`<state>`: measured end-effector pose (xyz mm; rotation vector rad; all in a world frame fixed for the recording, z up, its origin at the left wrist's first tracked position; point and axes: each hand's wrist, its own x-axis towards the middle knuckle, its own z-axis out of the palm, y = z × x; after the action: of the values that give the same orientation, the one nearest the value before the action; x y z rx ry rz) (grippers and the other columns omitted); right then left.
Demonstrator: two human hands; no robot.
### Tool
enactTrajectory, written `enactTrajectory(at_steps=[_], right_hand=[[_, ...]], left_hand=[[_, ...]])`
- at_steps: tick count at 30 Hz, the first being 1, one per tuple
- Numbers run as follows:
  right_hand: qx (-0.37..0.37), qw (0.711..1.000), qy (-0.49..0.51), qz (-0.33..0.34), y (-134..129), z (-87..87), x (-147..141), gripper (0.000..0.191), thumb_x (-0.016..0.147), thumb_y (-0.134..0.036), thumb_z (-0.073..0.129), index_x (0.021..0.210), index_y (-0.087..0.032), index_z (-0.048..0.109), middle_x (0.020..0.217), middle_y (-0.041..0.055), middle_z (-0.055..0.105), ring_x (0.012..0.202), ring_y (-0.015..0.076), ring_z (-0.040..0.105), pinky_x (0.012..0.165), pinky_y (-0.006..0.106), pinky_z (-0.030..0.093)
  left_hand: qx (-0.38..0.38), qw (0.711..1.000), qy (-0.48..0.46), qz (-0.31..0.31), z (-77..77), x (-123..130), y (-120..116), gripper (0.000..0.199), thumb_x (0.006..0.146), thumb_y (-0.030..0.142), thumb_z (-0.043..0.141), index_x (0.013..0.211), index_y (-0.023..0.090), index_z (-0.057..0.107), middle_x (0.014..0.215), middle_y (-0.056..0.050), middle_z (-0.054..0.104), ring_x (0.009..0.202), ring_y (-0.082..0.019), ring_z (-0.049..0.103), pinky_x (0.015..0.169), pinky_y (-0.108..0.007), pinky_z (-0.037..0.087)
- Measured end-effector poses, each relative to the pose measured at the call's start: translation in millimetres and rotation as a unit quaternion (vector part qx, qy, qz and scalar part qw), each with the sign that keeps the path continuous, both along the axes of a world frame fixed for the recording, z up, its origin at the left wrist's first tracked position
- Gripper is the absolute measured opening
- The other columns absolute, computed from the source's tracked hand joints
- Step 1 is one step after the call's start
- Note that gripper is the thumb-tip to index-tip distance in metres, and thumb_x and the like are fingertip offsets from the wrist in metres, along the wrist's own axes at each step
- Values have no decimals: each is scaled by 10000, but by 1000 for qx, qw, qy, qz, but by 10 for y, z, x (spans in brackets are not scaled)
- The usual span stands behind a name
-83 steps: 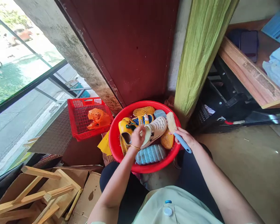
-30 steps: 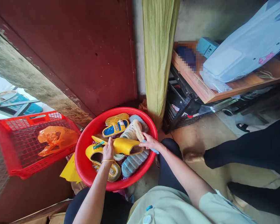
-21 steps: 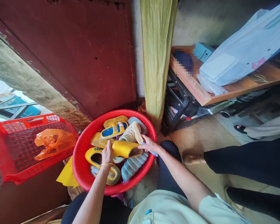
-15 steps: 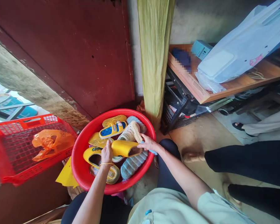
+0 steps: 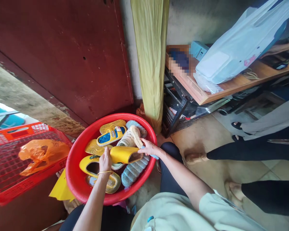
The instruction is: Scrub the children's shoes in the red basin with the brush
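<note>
My left hand (image 5: 105, 161) is closed around the toe end of a yellow slip-on shoe (image 5: 120, 154) above a red basin (image 5: 71, 175). The shoe's opening faces right. In my right hand (image 5: 149, 149) is a scrub brush (image 5: 135, 136), its pale bristles pointing up and away and its blue handle jutting out below the fingers. That hand is right beside the shoe's heel end. Within the basin lie another yellow shoe (image 5: 86, 164), a yellow slide with a blue insole (image 5: 111, 135), a white shoe (image 5: 127, 138), a grey-blue shoe (image 5: 135, 171) and several upturned soles.
Left of the basin, a red plastic crate (image 5: 4, 179) holds an orange bag (image 5: 43, 154). A wooden tray-topped table (image 5: 233, 89) with a white plastic bag (image 5: 231, 61) stands at the right. People's legs (image 5: 231, 150) are at the right. A brown-red door (image 5: 62, 57) is behind.
The view has shifted, so most things sit further left in the picture. My hands keep the same holds on the shoe and the brush. More of the people's legs shows at the right.
</note>
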<state>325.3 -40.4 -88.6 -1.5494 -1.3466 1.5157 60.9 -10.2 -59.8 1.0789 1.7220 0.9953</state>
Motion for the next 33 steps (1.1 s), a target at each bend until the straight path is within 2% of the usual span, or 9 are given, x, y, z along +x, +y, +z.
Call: enactTrajectory(at_steps=[7, 12, 18, 25, 33], right_hand=[[9, 1000, -3, 10, -9, 60, -8, 984, 755, -285, 844, 1587, -282, 319, 1275, 104, 667, 559, 60, 577, 414, 161, 435], [14, 1000, -2, 10, -11, 80, -4, 983, 742, -282, 842, 1581, -272, 330, 1258, 97, 674, 582, 76, 593, 414, 166, 443], [12, 1000, -1, 9, -10, 50, 2, 999, 746, -283, 835, 1591, -267, 303, 1223, 90, 688, 546, 68, 577, 421, 178, 450], [19, 1000, 10, 6, 2, -21, 2, 938, 756, -286, 826, 1561, -268, 344, 1240, 87, 678, 531, 48, 543, 408, 165, 441], [18, 1000, 18, 1, -7, 1, 2, 937, 754, -290, 824, 1561, -275, 348, 1228, 82, 682, 539, 53, 555, 397, 158, 439]], left_hand=[[-5, 1000, -25, -12, 74, 35, -11, 731, 752, 828, 511, 833, 132, 716, 829, -118, 746, 853, -281, 671, 748, -347, 535], [-5, 1000, -13, -8, 50, 31, 16, 706, 765, 800, 511, 872, 134, 723, 901, -124, 761, 936, -289, 677, 801, -344, 532], [13, 1000, -12, 0, -11, 16, 20, 734, 753, 823, 512, 848, 129, 733, 873, -124, 760, 940, -300, 685, 838, -366, 536], [17, 1000, 10, -15, 23, 9, 23, 775, 735, 857, 456, 845, 143, 737, 913, -134, 759, 965, -318, 676, 867, -386, 522], [34, 999, -10, -3, 4, 22, 11, 780, 768, 836, 493, 900, 114, 758, 913, -137, 770, 993, -309, 686, 891, -373, 521]])
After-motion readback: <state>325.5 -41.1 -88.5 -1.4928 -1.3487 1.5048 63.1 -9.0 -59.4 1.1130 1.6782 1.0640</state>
